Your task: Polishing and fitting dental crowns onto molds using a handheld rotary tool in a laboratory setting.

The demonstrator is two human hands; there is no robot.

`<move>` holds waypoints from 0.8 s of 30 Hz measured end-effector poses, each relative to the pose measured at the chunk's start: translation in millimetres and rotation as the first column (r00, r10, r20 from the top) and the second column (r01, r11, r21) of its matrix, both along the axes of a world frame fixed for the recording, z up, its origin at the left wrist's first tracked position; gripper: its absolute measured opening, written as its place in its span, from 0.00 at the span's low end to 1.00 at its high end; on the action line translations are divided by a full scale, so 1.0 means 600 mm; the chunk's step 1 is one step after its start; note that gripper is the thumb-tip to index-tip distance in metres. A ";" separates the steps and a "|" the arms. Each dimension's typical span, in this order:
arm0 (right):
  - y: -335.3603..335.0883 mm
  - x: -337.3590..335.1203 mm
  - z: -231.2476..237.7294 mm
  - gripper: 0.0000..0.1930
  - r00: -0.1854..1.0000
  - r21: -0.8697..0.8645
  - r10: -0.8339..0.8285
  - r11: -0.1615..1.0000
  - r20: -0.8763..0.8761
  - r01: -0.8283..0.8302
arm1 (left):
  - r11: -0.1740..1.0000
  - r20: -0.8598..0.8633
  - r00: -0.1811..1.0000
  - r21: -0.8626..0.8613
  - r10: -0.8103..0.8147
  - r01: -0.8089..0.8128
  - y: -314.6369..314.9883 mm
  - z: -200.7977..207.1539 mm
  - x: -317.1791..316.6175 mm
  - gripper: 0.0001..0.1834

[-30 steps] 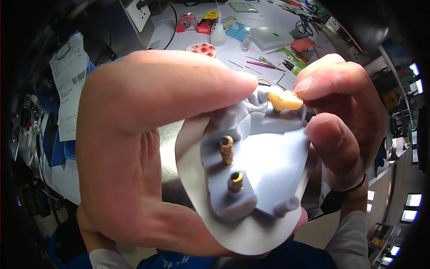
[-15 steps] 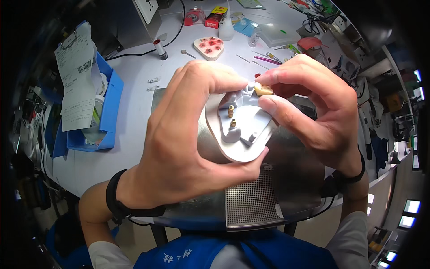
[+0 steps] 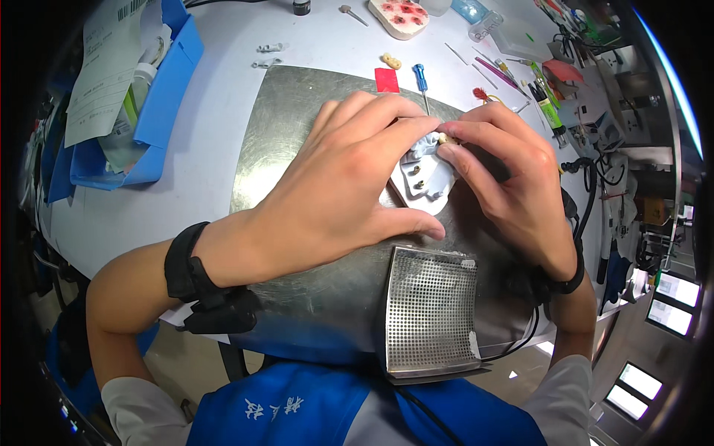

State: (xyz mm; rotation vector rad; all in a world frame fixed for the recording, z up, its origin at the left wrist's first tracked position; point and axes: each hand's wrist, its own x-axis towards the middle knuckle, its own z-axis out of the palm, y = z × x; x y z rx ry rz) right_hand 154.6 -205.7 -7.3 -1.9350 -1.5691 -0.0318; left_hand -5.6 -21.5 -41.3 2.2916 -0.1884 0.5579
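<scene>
At ten o'clock, the blue tray [image 3: 167, 89] holds papers [image 3: 104, 70]. The left hand [image 3: 338, 193] clamps the grey model [image 3: 424, 175]; right hand [image 3: 513, 186] fingertips pinch a small tooth piece [image 3: 444, 138]. Both hands have dropped lower, away from the camera.

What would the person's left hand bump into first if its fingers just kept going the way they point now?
Probably the right hand. The left hand holds a grey dental model, fingers pointing up and right, fingertips nearly meeting the right hand's fingertips over a small tooth-coloured piece. Depth is hard to judge.

Blue tray [image 3: 160, 104] with papers at 10 o'clock; blue-handled screwdriver [image 3: 421, 78], red square [image 3: 386, 79] at 12; perforated metal grille [image 3: 433, 308] at 6.
</scene>
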 end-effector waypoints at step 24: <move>0.003 -0.033 0.028 0.09 0.921 -0.010 -0.062 0.997 0.385 0.071 | 1.000 -0.001 1.000 -0.015 -0.001 0.001 -0.002 0.000 0.011 0.38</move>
